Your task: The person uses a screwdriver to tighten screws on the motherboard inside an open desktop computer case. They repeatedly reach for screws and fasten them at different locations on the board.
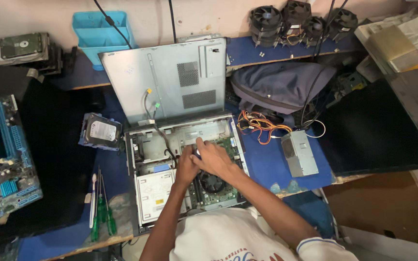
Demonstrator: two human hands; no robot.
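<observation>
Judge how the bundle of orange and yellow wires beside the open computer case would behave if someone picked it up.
The wire bundle would probably be floppy: its strands lie in loose curves on the blue bench. It seems joined to the grey power supply box, so lifting it may drag that box. Loose loops could snag the dark bag next to it.

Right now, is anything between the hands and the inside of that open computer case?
Nothing visible. Both the left hand and the right hand are already inside the open computer case, over the motherboard. The black cable runs just left of them, not across.
</observation>
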